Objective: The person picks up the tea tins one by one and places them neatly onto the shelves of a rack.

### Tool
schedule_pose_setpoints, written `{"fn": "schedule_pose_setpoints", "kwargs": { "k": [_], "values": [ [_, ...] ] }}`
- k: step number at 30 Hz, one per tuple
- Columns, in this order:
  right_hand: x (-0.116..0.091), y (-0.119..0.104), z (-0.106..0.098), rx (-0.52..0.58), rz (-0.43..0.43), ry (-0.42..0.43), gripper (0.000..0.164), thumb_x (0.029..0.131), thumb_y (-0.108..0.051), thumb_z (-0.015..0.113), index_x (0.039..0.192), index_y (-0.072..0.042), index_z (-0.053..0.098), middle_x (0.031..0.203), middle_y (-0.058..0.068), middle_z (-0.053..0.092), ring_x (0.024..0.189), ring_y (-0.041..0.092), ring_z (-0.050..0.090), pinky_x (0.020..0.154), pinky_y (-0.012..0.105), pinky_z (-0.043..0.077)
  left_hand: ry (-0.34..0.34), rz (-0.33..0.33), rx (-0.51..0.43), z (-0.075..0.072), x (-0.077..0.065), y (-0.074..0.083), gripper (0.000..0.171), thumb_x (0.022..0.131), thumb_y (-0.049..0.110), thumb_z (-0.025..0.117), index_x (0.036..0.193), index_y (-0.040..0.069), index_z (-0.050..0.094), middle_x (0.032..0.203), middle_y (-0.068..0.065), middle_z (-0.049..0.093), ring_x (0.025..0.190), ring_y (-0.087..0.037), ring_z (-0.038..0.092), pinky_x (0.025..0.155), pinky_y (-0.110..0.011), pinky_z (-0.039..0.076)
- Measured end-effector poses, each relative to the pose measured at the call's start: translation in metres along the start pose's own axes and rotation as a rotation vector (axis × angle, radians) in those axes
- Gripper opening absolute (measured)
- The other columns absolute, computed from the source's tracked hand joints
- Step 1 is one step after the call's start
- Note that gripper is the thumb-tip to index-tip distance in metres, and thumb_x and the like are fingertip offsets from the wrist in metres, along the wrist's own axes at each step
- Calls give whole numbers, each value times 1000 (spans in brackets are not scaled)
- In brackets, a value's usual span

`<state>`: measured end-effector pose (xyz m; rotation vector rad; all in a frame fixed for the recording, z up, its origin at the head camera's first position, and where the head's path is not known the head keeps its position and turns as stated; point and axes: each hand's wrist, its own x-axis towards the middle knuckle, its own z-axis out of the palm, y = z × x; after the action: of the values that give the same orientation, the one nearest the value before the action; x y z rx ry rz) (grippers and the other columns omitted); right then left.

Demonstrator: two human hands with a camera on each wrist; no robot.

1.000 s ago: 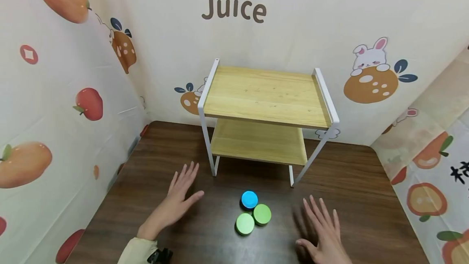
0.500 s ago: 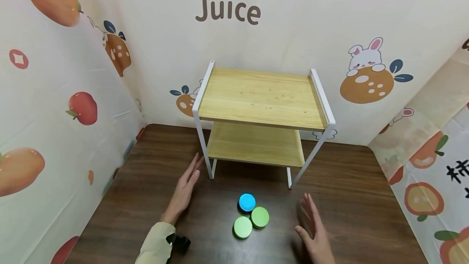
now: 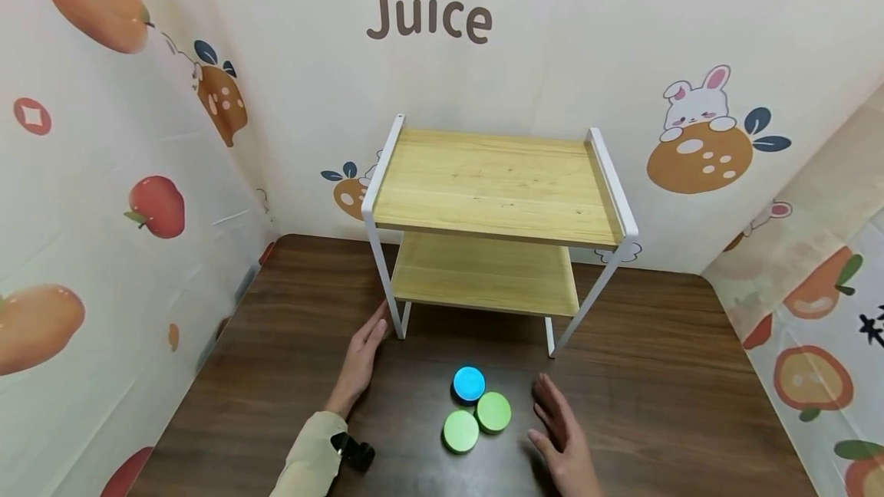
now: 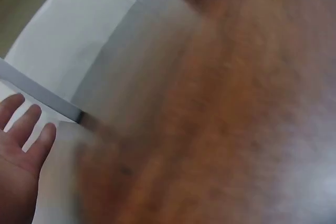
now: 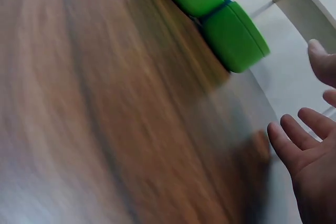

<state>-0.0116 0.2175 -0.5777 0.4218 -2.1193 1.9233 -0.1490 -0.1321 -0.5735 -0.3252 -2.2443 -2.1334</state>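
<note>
A blue round container (image 3: 469, 384) and two small green round containers, one at the front (image 3: 460, 432) and one to its right (image 3: 493, 413), sit close together on the table. My left hand (image 3: 357, 365) is to their left, fingers straight, its tips near the left leg of a two-tier shelf (image 3: 497, 186). To their right is my right hand (image 3: 565, 439), thumb apart and fingers extended, touching none of them. In the right wrist view the green containers (image 5: 235, 38) show a lid seam, beyond the right hand's fingers (image 5: 286, 142). Both hands hold nothing.
The shelf has wooden boards, its lower board (image 3: 483, 274) under the top one, and white metal side frames. It stands at the back of the dark wooden table (image 3: 663, 382). Fruit-printed cloth (image 3: 276, 60) hangs behind and on both sides.
My right hand has moved left, closer to the containers. My left hand has turned on edge and shifted right, towards the shelf's leg. The containers and shelf stay in place.
</note>
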Motion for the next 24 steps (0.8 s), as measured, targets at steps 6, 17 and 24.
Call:
{"fn": "schedule_pose_setpoints", "kwargs": {
  "k": [6, 17, 24],
  "values": [
    [-1, 5, 4, 30, -57, -63, 82, 78, 31, 66, 153, 20, 34, 159, -5, 51, 148, 4, 48, 115, 17, 42, -36, 11, -63, 5, -4, -11, 49, 116, 17, 41, 155, -13, 41, 156, -34, 47, 145, -22, 52, 108, -15, 48],
    [-2, 16, 13, 16, -72, -141, 85, 82, 25, 70, 157, 16, 31, 165, 22, 42, 153, 5, 42, 118, 16, 38, -24, 1, -77, 7, -6, -14, 47, 114, 15, 45, 151, -14, 46, 152, -33, 52, 137, -11, 59, 106, -15, 49],
    [-2, 21, 18, 36, -126, -173, 78, 84, 27, 66, 154, 20, 32, 166, 27, 37, 154, 9, 42, 119, 17, 37, -44, 34, -93, 6, -7, -15, 45, 114, 12, 44, 152, -12, 46, 152, -32, 53, 141, -27, 56, 109, -19, 49]
  ]
}}
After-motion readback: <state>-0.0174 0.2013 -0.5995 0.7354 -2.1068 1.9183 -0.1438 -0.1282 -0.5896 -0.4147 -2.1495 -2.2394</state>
